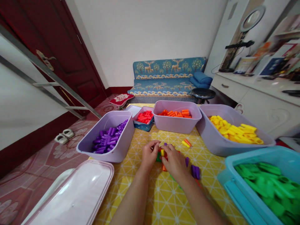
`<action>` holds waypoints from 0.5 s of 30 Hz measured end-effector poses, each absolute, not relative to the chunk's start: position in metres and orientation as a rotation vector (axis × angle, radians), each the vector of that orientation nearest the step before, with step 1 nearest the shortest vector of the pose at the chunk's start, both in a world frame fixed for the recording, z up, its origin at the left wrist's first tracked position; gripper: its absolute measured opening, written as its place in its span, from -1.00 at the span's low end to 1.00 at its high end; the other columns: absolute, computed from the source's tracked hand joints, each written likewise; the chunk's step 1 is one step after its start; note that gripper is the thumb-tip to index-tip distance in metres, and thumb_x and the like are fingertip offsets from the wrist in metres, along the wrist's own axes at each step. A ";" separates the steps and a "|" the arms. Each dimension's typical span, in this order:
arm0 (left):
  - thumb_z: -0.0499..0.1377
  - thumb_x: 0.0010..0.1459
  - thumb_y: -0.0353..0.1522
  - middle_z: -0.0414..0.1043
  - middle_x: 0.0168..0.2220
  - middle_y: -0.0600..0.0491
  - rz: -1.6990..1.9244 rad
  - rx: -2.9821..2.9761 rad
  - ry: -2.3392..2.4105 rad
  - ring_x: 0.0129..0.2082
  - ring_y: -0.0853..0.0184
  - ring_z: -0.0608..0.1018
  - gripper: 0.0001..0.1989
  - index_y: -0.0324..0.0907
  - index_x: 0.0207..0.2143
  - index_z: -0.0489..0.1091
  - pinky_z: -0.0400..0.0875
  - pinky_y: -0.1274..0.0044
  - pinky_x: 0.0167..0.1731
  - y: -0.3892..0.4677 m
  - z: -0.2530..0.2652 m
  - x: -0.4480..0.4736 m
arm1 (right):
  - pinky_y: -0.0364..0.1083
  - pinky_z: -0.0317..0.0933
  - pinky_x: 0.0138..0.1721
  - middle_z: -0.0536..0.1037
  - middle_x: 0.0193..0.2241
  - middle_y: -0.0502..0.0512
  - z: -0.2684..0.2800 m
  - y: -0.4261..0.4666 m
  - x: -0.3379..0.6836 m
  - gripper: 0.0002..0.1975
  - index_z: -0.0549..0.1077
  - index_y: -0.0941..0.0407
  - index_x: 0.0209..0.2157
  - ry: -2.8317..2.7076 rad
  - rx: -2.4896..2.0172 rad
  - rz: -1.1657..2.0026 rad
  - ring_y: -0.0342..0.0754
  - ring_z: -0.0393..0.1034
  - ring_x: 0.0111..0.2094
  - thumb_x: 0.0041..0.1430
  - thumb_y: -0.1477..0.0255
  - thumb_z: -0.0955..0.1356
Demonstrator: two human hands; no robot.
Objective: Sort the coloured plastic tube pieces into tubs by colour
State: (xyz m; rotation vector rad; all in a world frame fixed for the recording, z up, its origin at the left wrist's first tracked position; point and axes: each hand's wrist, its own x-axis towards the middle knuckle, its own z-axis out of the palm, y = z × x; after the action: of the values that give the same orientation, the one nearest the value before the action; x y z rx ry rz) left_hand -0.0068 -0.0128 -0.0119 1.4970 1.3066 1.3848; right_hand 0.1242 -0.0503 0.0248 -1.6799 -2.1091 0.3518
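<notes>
My left hand (150, 153) and my right hand (175, 161) meet over the middle of the table, around a small cluster of plastic building blocks. A yellow block (162, 152), a green block (158, 157) and an orange block (164, 168) show between the hands. The fingers of both hands are bent in against this cluster, and the right hand covers part of it. Right of the right hand lie loose purple blocks (195, 172). Beyond it a yellow piece (186, 144) and an orange piece (187, 142) lie side by side.
Around the table stand a lilac bin (125, 147) of purple pieces, a small box (142, 126) of red ones, a lilac bin (178, 125) of orange, another bin (211, 145) of yellow and a turquoise bin (236, 195) of green. A clear lid (77, 193) lies left.
</notes>
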 end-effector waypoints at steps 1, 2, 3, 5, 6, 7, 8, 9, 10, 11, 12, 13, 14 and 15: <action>0.12 0.16 -0.34 0.54 -0.31 -0.02 1.382 1.523 1.326 -0.32 0.31 0.53 -0.79 -0.21 -0.26 0.53 0.39 0.52 -0.27 -0.013 -0.012 -0.007 | -0.06 0.22 -0.12 0.44 -0.02 0.14 0.025 -0.050 0.124 -0.60 0.41 0.04 -0.01 -2.094 -1.657 0.376 0.04 0.40 -0.08 0.09 0.53 0.31; 0.13 0.16 -0.35 0.53 -0.31 -0.01 1.385 1.552 1.343 -0.30 0.31 0.53 -0.80 -0.21 -0.27 0.53 0.38 0.52 -0.26 -0.013 -0.011 -0.008 | -0.05 0.22 -0.09 0.45 -0.03 0.14 0.024 -0.050 0.125 -0.61 0.42 0.05 -0.03 -2.075 -1.624 0.413 0.03 0.39 -0.06 0.07 0.56 0.30; 0.13 0.16 -0.36 0.53 -0.31 -0.01 1.394 1.580 1.356 -0.29 0.31 0.53 -0.81 -0.20 -0.28 0.53 0.38 0.52 -0.25 -0.013 -0.011 -0.008 | -0.05 0.22 -0.07 0.47 -0.05 0.14 0.024 -0.049 0.128 -0.61 0.43 0.07 -0.06 -2.050 -1.592 0.460 0.02 0.40 -0.06 0.05 0.59 0.29; 0.13 0.16 -0.38 0.51 -0.32 0.01 1.417 1.625 1.369 -0.28 0.32 0.52 -0.82 -0.19 -0.30 0.53 0.36 0.53 -0.24 -0.012 -0.011 -0.009 | -0.06 0.24 -0.09 0.53 -0.13 0.12 0.028 -0.046 0.136 -0.62 0.45 0.08 -0.10 -1.985 -1.544 0.586 -0.01 0.42 -0.13 0.01 0.62 0.28; 0.12 0.16 -0.38 0.51 -0.32 0.01 1.424 1.640 1.369 -0.28 0.32 0.52 -0.82 -0.19 -0.30 0.53 0.36 0.53 -0.23 -0.012 -0.011 -0.009 | -0.06 0.26 -0.14 0.55 -0.19 0.10 0.032 -0.044 0.142 -0.63 0.46 0.08 -0.13 -1.932 -1.523 0.656 -0.03 0.44 -0.20 -0.01 0.62 0.29; 0.12 0.16 -0.39 0.51 -0.33 0.02 1.427 1.650 1.368 -0.28 0.32 0.52 -0.82 -0.19 -0.30 0.53 0.35 0.53 -0.23 -0.012 -0.011 -0.009 | -0.06 0.29 -0.19 0.56 -0.24 0.08 0.038 -0.043 0.148 -0.65 0.47 0.08 -0.14 -1.841 -1.493 0.713 -0.04 0.45 -0.26 -0.01 0.60 0.30; 0.11 0.16 -0.39 0.50 -0.33 0.02 1.428 1.655 1.367 -0.28 0.33 0.52 -0.82 -0.19 -0.31 0.53 0.35 0.53 -0.23 -0.012 -0.011 -0.009 | -0.07 0.30 -0.23 0.56 -0.27 0.07 0.045 -0.041 0.154 -0.67 0.47 0.08 -0.14 -1.701 -1.443 0.739 -0.05 0.45 -0.30 0.00 0.56 0.32; 0.11 0.17 -0.40 0.50 -0.32 0.02 1.423 1.659 1.365 -0.28 0.33 0.52 -0.82 -0.19 -0.31 0.53 0.35 0.52 -0.24 -0.012 -0.010 -0.009 | -0.07 0.31 -0.25 0.56 -0.27 0.06 0.052 -0.039 0.160 -0.66 0.46 0.08 -0.11 -1.513 -1.365 0.724 -0.06 0.45 -0.30 0.02 0.51 0.34; 0.11 0.17 -0.40 0.50 -0.32 0.01 1.418 1.663 1.364 -0.28 0.33 0.52 -0.82 -0.19 -0.31 0.53 0.35 0.52 -0.23 -0.012 -0.010 -0.009 | -0.06 0.32 -0.24 0.55 -0.24 0.07 0.060 -0.037 0.166 -0.63 0.42 0.07 -0.05 -1.300 -1.257 0.678 -0.06 0.45 -0.28 0.05 0.45 0.36; 0.11 0.17 -0.40 0.50 -0.32 0.01 1.414 1.668 1.363 -0.27 0.32 0.52 -0.82 -0.19 -0.32 0.52 0.35 0.52 -0.23 -0.012 -0.010 -0.009 | -0.05 0.33 -0.21 0.53 -0.18 0.08 0.067 -0.036 0.170 -0.58 0.37 0.06 0.01 -1.090 -1.133 0.619 -0.06 0.45 -0.23 0.07 0.39 0.36; 0.11 0.17 -0.41 0.50 -0.32 0.01 1.410 1.674 1.363 -0.27 0.32 0.52 -0.83 -0.19 -0.32 0.52 0.35 0.51 -0.22 -0.012 -0.010 -0.009 | -0.03 0.33 -0.17 0.51 -0.13 0.09 0.072 -0.034 0.174 -0.54 0.32 0.04 0.07 -0.913 -1.019 0.564 -0.05 0.45 -0.17 0.10 0.35 0.36; 0.11 0.16 -0.41 0.50 -0.32 0.01 1.409 1.682 1.363 -0.27 0.31 0.52 -0.83 -0.19 -0.32 0.52 0.35 0.50 -0.21 -0.012 -0.010 -0.009 | -0.01 0.32 -0.14 0.49 -0.09 0.10 0.074 -0.032 0.178 -0.52 0.28 0.03 0.10 -0.796 -0.942 0.523 -0.05 0.44 -0.13 0.13 0.32 0.34; 0.11 0.16 -0.41 0.50 -0.32 0.01 1.408 1.691 1.363 -0.26 0.31 0.52 -0.83 -0.19 -0.32 0.52 0.36 0.49 -0.20 -0.012 -0.010 -0.009 | 0.00 0.31 -0.12 0.48 -0.07 0.11 0.073 -0.029 0.181 -0.54 0.28 0.04 0.09 -0.749 -0.921 0.500 -0.05 0.43 -0.12 0.15 0.30 0.33; 0.11 0.16 -0.41 0.50 -0.32 0.01 1.409 1.701 1.365 -0.25 0.30 0.52 -0.83 -0.19 -0.32 0.52 0.36 0.48 -0.19 -0.012 -0.011 -0.009 | 0.02 0.31 -0.11 0.50 -0.09 0.13 0.069 -0.027 0.184 -0.57 0.32 0.05 0.06 -0.767 -0.964 0.488 -0.04 0.43 -0.13 0.16 0.28 0.32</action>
State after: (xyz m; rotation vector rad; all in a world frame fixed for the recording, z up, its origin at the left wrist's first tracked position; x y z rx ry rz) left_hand -0.0091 -0.0120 -0.0106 1.7014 1.3649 1.4087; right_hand 0.1837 -0.0267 0.0686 -0.9640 -0.7667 0.4882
